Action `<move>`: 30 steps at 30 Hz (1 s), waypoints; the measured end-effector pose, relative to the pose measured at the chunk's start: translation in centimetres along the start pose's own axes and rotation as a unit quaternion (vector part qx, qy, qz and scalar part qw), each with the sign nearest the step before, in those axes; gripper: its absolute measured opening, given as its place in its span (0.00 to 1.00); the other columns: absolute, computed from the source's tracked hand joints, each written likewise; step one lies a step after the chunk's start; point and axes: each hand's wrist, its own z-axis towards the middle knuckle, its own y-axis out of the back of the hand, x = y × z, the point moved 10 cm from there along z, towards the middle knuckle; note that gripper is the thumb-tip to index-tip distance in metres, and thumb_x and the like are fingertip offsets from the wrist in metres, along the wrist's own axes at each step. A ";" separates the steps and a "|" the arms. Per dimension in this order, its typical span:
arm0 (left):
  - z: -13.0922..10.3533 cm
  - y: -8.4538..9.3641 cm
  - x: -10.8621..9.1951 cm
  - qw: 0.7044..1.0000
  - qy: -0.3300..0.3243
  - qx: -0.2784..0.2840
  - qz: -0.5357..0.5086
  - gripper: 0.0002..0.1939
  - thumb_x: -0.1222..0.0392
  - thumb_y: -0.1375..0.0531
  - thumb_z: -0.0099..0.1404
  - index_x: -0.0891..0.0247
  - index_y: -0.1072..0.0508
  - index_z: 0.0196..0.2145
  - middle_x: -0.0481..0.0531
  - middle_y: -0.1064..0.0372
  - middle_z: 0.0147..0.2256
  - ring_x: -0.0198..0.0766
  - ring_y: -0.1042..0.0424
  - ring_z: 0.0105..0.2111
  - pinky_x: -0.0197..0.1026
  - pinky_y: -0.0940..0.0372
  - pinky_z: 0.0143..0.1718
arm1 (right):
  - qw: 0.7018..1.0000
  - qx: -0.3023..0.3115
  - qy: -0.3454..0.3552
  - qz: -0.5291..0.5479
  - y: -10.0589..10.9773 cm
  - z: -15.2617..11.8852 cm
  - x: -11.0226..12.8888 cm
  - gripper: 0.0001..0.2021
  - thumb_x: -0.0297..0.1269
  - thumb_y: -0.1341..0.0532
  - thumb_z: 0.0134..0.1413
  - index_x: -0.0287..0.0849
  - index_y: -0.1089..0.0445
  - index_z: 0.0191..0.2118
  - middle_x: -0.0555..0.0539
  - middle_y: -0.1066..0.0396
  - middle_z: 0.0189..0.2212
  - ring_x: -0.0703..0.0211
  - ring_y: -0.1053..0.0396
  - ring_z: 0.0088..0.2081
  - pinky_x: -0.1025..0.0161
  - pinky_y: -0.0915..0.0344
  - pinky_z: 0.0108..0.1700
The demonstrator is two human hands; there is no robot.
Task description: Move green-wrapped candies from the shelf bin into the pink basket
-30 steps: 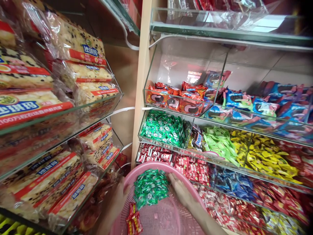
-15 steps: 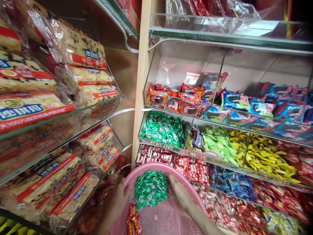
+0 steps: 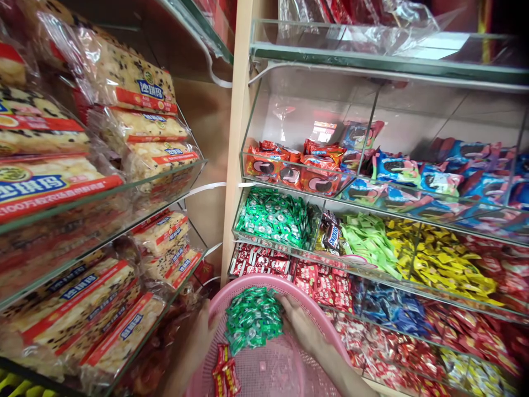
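A round pink plastic basket (image 3: 268,380) with a mesh bottom is in front of me at the bottom of the view. My left hand (image 3: 203,325) is closed around its left rim, the thumb inside the wall. Within the basket lies a pile of green-wrapped candies (image 3: 253,320), and nearer to me a few red-and-yellow wrapped candies (image 3: 226,374). My right hand (image 3: 298,322) reaches over the right side into the basket, fingers stretched out along the right edge of the green pile. Nothing shows gripped in it, though its fingertips are partly hidden.
Past the basket, a glass bin of green candies (image 3: 275,218) adjoins bins of light green candies (image 3: 370,240) and yellow candies (image 3: 442,262). Red packets (image 3: 262,260) lie below. A wooden post (image 3: 235,149) separates these from glass shelves of wrapped pastries (image 3: 78,309) at left.
The view has shifted very slightly, the shelves sliding a little to the left. Both hands and the basket's contents look the same.
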 end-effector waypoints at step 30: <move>0.1 -0.5 0.2 1.000 -0.011 -0.021 -0.006 0.25 0.51 0.55 0.68 0.68 0.33 0.54 0.63 0.26 0.48 0.45 0.27 0.48 0.40 0.36 0.45 | 0.999 -0.036 0.014 -0.037 1.5 0.7 1.1 0.18 0.36 0.52 0.61 0.42 0.34 0.53 0.39 0.28 0.48 0.51 0.29 0.48 0.56 0.33 0.50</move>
